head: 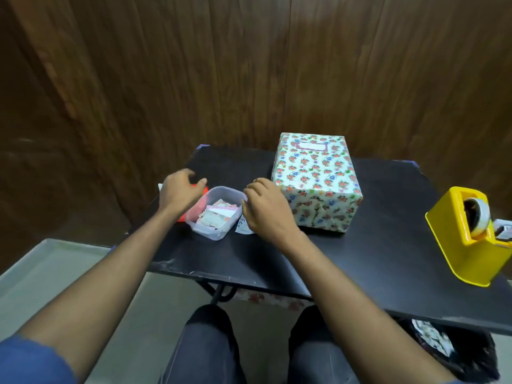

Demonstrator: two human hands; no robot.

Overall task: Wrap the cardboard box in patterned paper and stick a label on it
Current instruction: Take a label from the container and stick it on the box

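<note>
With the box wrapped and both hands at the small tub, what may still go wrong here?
1. The tub of paper slips sits near the table's front edge; either hand, left or right, might knock it and spill them.
2. The loose slip under the right hand could get swept off.
3. The tape dispenser stands close to the front right edge, so an elbow may push it over.

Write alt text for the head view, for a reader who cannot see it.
A box wrapped in floral paper, with a label on its top, stands on a black table. Both hands are beside a clear tub of paper labels: the left hand over a red lid, the right hand at the tub's rim. A yellow tape dispenser sits at the right.
</note>
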